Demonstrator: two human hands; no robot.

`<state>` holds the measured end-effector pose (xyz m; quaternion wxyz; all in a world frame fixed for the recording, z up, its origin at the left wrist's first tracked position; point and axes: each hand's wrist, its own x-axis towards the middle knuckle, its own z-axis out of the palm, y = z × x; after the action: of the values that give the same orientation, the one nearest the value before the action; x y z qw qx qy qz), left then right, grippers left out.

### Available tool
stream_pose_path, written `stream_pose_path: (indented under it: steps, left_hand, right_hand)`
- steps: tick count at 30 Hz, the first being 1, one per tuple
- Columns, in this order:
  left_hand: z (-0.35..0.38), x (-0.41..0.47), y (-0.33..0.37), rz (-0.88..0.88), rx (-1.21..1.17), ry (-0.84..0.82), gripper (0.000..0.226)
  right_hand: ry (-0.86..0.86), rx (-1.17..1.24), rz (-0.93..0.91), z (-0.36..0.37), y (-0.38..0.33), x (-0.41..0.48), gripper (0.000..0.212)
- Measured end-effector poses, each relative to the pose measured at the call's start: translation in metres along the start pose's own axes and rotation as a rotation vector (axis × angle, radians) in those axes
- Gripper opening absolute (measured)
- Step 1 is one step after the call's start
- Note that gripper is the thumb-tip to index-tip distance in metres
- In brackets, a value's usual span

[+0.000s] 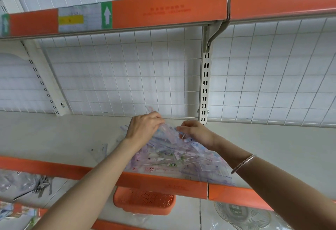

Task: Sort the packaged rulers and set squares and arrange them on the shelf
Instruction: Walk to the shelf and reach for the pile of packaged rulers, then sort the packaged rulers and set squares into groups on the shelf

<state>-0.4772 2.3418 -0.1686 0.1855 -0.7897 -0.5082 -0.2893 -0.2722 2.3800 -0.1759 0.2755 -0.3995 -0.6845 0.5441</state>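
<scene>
Pinching clear packs atop the pile (172, 157), left hand (145, 128) and right hand (196, 133) both curl their fingers. Pile overhangs the front lip of the shelf (54, 135) at right; bare shelf spreads left. Green arrow label (106, 15) above, its print unreadable.

Shelf board (54, 135) under the grip: cream, matte, orange front strip. Directly behind the grip: white wire grid back panel (127, 77). Slotted cream upright (205, 84) just right of the grip, bracket at its top. High above: upper shelf (169, 9), orange edge, with a paper label (80, 18) bearing a green arrow, up and to the left. Below the grip: lower shelf (187, 215), cream. Light even, shadows soft.
</scene>
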Motion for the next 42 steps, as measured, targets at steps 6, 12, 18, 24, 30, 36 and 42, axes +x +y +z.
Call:
stream_pose_path:
  steps: [6,12,18,24,30,36,42]
  left_hand:
    - [0.015,0.003,0.012,-0.209,-0.154,-0.123,0.027]
    - [0.034,0.022,0.043,-0.34,-0.389,-0.203,0.032]
    - [0.061,0.048,0.076,-0.508,-0.651,-0.138,0.02]
    - [0.079,0.072,0.121,-0.608,-0.699,-0.148,0.031]
    - [0.101,0.095,0.169,-0.627,-0.755,-0.233,0.035]
    - [0.121,0.112,0.222,-0.658,-0.796,-0.317,0.035]
    - [0.14,0.128,0.265,-0.63,-0.832,-0.366,0.037]
  right_hand:
    - [0.14,-0.026,0.005,-0.009,0.012,0.0,0.021]
    - [0.307,-0.071,0.029,-0.029,0.026,-0.011,0.015]
    - [0.485,-0.046,0.053,-0.062,0.039,-0.037,0.017]
    - [0.625,-0.105,0.148,-0.11,0.056,-0.067,0.019]
    - [0.706,-0.258,0.301,-0.167,0.072,-0.103,0.015]
    - [0.715,-0.313,0.39,-0.214,0.093,-0.133,0.018]
    - [0.723,-0.429,0.453,-0.246,0.112,-0.15,0.016]
